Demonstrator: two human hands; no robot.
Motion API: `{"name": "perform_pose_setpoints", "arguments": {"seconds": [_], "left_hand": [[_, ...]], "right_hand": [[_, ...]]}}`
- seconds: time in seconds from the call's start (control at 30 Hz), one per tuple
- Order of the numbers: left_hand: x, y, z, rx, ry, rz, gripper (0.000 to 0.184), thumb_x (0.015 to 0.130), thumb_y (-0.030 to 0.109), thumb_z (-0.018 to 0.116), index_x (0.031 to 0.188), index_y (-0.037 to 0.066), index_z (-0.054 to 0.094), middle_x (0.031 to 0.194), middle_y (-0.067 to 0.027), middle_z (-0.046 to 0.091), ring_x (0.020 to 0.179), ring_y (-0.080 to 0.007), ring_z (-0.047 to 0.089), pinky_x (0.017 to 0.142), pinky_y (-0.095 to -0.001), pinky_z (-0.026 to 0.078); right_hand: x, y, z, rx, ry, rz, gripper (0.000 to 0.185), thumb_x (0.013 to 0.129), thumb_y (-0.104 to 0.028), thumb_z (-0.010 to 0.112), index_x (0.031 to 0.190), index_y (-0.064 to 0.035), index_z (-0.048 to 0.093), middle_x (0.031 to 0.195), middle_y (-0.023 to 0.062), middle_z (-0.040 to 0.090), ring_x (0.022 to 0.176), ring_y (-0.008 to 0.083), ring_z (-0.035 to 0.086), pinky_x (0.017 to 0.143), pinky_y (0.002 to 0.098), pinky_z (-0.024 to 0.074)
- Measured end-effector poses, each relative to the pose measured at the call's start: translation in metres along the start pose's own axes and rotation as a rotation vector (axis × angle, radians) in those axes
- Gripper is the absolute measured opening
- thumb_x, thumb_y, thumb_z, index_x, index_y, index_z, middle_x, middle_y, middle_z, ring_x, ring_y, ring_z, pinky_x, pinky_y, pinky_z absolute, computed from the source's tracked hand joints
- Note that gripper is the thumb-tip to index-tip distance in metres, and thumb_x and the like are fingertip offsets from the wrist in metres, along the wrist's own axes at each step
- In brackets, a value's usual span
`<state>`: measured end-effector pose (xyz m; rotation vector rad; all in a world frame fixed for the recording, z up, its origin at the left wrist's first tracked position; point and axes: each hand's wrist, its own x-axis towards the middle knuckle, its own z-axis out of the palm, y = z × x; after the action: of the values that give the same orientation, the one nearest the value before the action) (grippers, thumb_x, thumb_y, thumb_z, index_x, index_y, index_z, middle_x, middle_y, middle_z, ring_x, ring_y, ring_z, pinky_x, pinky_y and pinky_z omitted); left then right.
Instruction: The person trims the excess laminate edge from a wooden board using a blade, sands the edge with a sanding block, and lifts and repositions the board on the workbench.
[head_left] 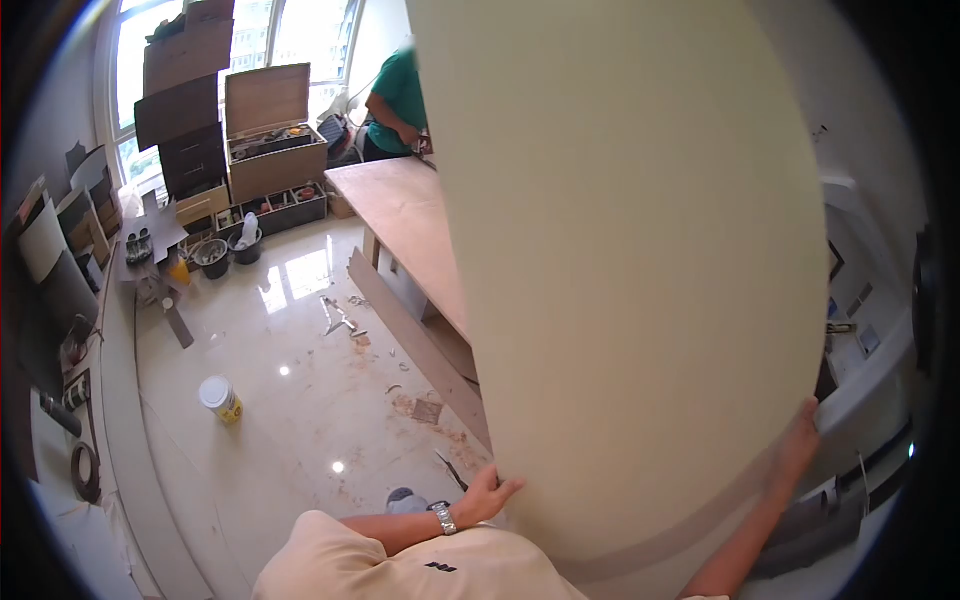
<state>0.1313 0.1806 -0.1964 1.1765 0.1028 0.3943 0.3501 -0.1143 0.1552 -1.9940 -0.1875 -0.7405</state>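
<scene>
A large cream-coloured panel [640, 260] stands upright right before me and fills the middle and right of the head view. At its lower left edge is my left hand [485, 498], thumb across the front face and the other fingers partly hidden behind the edge. My right hand [797, 440] grips the opposite edge, a little higher up, with most of its fingers out of sight. Both hands are closed on the panel. A metal-banded watch [443, 517] circles my left wrist.
Behind the panel stands a wooden worktable [400, 205], with a person in a green shirt [398, 100] at its far end. A white-lidded tub [221, 399], scraps [427, 411] and a long board [415, 345] are on the glossy floor. An open toolbox [275, 165] stands by the window.
</scene>
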Motion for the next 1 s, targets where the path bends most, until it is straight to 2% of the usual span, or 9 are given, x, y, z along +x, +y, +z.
{"name": "perform_pose_setpoints", "arguments": {"seconds": [0.13, 0.4, 0.47, 0.57, 0.6, 0.77, 0.83, 0.9, 1.0], "left_hand": [[-0.005, -0.015, -0.024, 0.101, 0.096, -0.088, 0.039, 0.098, 0.020, 0.060, 0.128, -0.003, 0.050, 0.122, -0.0128, 0.062, 0.113, -0.0176, 0.057, 0.097, -0.0341, 0.046], [0.008, -0.032, -0.077, -0.020, 0.260, -0.330, 0.041, 0.098, 0.024, 0.061, 0.126, -0.005, 0.052, 0.121, -0.0144, 0.063, 0.111, -0.0199, 0.059, 0.096, -0.0341, 0.047], [0.014, -0.049, -0.088, -0.085, 0.337, -0.358, 0.041, 0.098, 0.025, 0.061, 0.125, -0.005, 0.053, 0.120, -0.0141, 0.064, 0.111, -0.0202, 0.059, 0.096, -0.0340, 0.047], [0.021, -0.053, -0.103, -0.078, 0.360, -0.429, 0.046, 0.098, 0.030, 0.059, 0.131, -0.001, 0.048, 0.118, -0.0098, 0.064, 0.104, -0.0177, 0.060, 0.087, -0.0345, 0.050], [0.022, -0.057, -0.111, -0.049, 0.350, -0.480, 0.047, 0.098, 0.031, 0.059, 0.132, -0.001, 0.048, 0.117, -0.0099, 0.064, 0.104, -0.0176, 0.060, 0.086, -0.0345, 0.051], [0.038, -0.079, -0.128, -0.078, 0.396, -0.623, 0.048, 0.099, 0.032, 0.058, 0.132, -0.001, 0.047, 0.118, -0.0114, 0.064, 0.101, -0.0187, 0.063, 0.084, -0.0351, 0.053], [0.042, -0.096, -0.130, -0.101, 0.445, -0.600, 0.044, 0.098, 0.031, 0.060, 0.126, -0.002, 0.052, 0.109, -0.0101, 0.065, 0.089, -0.0170, 0.062, 0.075, -0.0323, 0.051], [0.044, -0.114, -0.130, -0.131, 0.516, -0.575, 0.040, 0.097, 0.029, 0.061, 0.120, -0.003, 0.057, 0.101, -0.0089, 0.067, 0.077, -0.0153, 0.061, 0.066, -0.0294, 0.050], [0.057, -0.137, -0.125, -0.307, 0.592, -0.512, 0.039, 0.097, 0.028, 0.060, 0.121, -0.003, 0.056, 0.102, -0.0098, 0.067, 0.079, -0.0154, 0.062, 0.065, -0.0297, 0.050]], "right_hand": [[0.002, -0.006, 0.079, -0.063, -0.134, 0.007, 0.073, 0.099, -0.057, 0.046, 0.100, 0.0133, 0.066, 0.089, 0.0067, 0.070, 0.081, 0.0172, 0.059, 0.078, 0.0339, 0.0479], [0.015, 0.025, 0.254, -0.459, -0.256, -0.061, 0.083, 0.092, -0.069, 0.044, 0.073, 0.0093, 0.061, 0.063, 0.0216, 0.059, 0.064, 0.0320, 0.056, 0.070, 0.0436, 0.0458], [0.015, 0.013, 0.289, -0.486, -0.386, 0.003, 0.082, 0.092, -0.069, 0.044, 0.074, 0.0089, 0.062, 0.064, 0.0226, 0.061, 0.065, 0.0373, 0.059, 0.070, 0.0444, 0.0462], [0.014, 0.043, 0.356, -0.389, -0.321, -0.187, 0.080, 0.092, -0.069, 0.045, 0.076, 0.0074, 0.065, 0.069, 0.0229, 0.064, 0.071, 0.0368, 0.064, 0.071, 0.0451, 0.0471], [0.010, 0.011, 0.359, -0.506, -0.520, -0.008, 0.085, 0.089, -0.075, 0.039, 0.084, 0.0050, 0.068, 0.087, 0.0272, 0.066, 0.091, 0.0437, 0.064, 0.078, 0.0461, 0.0479], [0.016, 0.031, 0.436, -0.646, -0.619, -0.036, 0.084, 0.088, -0.076, 0.037, 0.089, 0.0004, 0.071, 0.089, 0.0277, 0.067, 0.095, 0.0436, 0.065, 0.083, 0.0472, 0.0484], [0.017, 0.042, 0.459, -0.622, -0.670, -0.046, 0.084, 0.088, -0.077, 0.037, 0.091, -0.0007, 0.072, 0.090, 0.0273, 0.067, 0.096, 0.0437, 0.065, 0.084, 0.0476, 0.0485], [0.015, 0.040, 0.476, -0.665, -0.770, 0.018, 0.078, 0.088, -0.075, 0.039, 0.102, -0.0058, 0.073, 0.102, 0.0244, 0.068, 0.103, 0.0416, 0.064, 0.087, 0.0446, 0.0483], [0.021, 0.056, 0.507, -0.641, -0.832, 0.010, 0.076, 0.089, -0.074, 0.040, 0.104, -0.0067, 0.073, 0.107, 0.0238, 0.068, 0.106, 0.0406, 0.063, 0.089, 0.0448, 0.0479]]}}
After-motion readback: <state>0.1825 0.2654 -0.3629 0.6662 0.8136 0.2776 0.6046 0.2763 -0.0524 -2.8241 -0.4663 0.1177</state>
